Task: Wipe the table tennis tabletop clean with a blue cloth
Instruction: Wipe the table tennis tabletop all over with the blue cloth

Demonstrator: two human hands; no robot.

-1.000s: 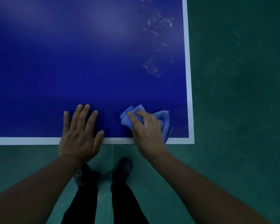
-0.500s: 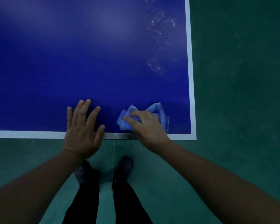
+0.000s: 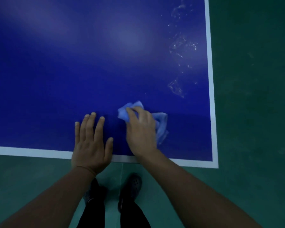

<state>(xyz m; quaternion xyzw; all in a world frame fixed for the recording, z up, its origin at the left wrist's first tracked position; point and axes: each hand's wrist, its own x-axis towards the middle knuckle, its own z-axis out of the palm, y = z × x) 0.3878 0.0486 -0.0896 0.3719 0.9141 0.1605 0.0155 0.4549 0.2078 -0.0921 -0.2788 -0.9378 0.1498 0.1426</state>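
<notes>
right hand blurred, gripping blue cloth, cloth mostly hidden; left hand flat on tabletop.

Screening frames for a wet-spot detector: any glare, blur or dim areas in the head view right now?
Head view: dim overall, with a broad soft glare patch on the tabletop; the wet marks near the right edge glint and read clearly; the right hand and blue cloth are motion-blurred, while the left hand, flat on the table, is sharp; the white edge lines bow slightly, as a wide-angle lens would make them.
</notes>
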